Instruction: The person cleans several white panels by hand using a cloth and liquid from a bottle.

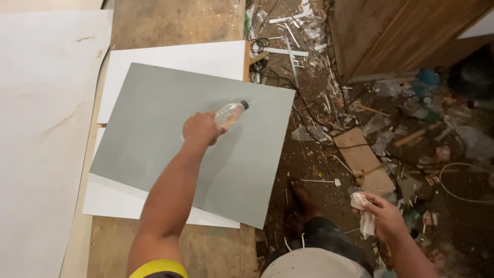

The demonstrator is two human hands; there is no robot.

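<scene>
My left hand (201, 128) grips a small clear plastic bottle (230, 113) with a dark cap, tilted on its side above a grey panel (154, 128). The cap points to the right, toward the panel's far corner. The grey panel lies at an angle on white boards (175, 56) on a wooden workbench (175, 20). Off to the right of the bench, over the floor, my right hand (381, 213) holds a crumpled white rag (364, 216).
A large white sheet (36, 128) covers the left of the bench. The floor on the right is littered with wood scraps, a cardboard piece (365, 162), plastic bags, cables and white strips. A wooden cabinet (396, 31) stands at upper right. My foot in a sandal (301, 198) is below.
</scene>
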